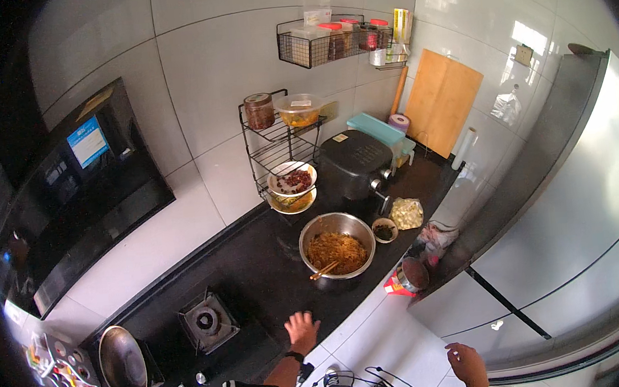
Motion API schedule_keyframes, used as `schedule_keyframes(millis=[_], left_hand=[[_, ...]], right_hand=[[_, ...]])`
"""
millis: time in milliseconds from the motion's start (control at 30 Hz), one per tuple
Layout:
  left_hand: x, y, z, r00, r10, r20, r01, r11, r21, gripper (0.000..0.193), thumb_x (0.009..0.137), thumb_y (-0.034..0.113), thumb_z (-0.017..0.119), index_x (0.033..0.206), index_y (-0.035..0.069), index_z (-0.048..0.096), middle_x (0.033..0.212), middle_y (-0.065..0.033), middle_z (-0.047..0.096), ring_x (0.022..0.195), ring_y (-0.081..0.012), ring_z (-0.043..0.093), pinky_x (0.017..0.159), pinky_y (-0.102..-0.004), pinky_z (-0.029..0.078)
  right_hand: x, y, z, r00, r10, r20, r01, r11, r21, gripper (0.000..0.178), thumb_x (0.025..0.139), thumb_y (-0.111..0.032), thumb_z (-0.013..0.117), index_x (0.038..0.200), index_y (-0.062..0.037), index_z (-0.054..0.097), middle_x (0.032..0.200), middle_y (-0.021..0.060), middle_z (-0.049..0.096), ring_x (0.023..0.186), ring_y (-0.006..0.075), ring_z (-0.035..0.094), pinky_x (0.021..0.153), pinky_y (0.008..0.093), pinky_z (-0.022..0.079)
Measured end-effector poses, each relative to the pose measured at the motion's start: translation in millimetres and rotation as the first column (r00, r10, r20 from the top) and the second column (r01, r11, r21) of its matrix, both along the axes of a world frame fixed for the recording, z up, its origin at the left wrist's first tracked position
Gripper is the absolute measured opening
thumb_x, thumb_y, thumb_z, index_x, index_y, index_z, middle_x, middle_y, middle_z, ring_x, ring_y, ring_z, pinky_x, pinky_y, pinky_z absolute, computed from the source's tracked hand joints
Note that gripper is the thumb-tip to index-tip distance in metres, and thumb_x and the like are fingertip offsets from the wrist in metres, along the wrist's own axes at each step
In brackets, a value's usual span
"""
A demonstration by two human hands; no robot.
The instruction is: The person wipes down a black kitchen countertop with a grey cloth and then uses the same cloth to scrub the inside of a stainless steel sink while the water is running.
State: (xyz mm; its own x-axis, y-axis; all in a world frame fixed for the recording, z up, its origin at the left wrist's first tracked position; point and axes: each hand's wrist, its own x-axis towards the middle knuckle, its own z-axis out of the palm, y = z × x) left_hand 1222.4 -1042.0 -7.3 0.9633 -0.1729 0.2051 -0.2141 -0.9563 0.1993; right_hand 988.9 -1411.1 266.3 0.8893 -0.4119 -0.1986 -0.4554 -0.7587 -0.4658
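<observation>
Head view: left hand spread flat, fingers apart, over the near edge of the black counter, holding nothing, just near of the steel bowl of shredded brown food with chopsticks lying in it. Right hand low at right over the pale floor, empty, fingers loosely curled with their spread hard to make out, forearm cut off by the lower edge. Farther left, a gas burner and a wok bent by the rim; beyond the bowl, a dark air fryer, and a wire rack of small dishes, contents unclear.
</observation>
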Motion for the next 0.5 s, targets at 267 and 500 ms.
schedule_keyframes(millis=[267,500], left_hand=[[-30.6,-50.2,-14.8,0.909,-0.417,-0.016,0.414,0.906,-0.086,0.025,0.089,0.015,0.057,0.114,0.015,0.062,0.104,-0.0088,0.054,0.104,-0.0276,0.053,0.082,-0.0470,0.040],[-0.5,7.6,14.1,0.997,-0.058,-0.044,0.040,0.943,-0.330,0.029,0.083,0.018,0.071,0.111,0.015,0.063,0.113,-0.0103,0.055,0.111,-0.0325,0.051,0.089,-0.0516,0.041]], right_hand=[[-9.2,-2.1,-10.6,0.998,0.005,0.067,-0.009,0.998,0.054,0.022,0.089,-0.013,0.061,0.107,-0.0054,0.072,0.097,0.0174,0.073,0.083,0.0342,0.071,0.076,0.0402,0.057],[-10.6,-6.7,-9.1,0.997,-0.003,0.076,0.003,1.000,0.001,0.021,0.090,-0.012,0.060,0.106,-0.0038,0.071,0.097,0.0180,0.073,0.082,0.0327,0.072,0.074,0.0401,0.057]])
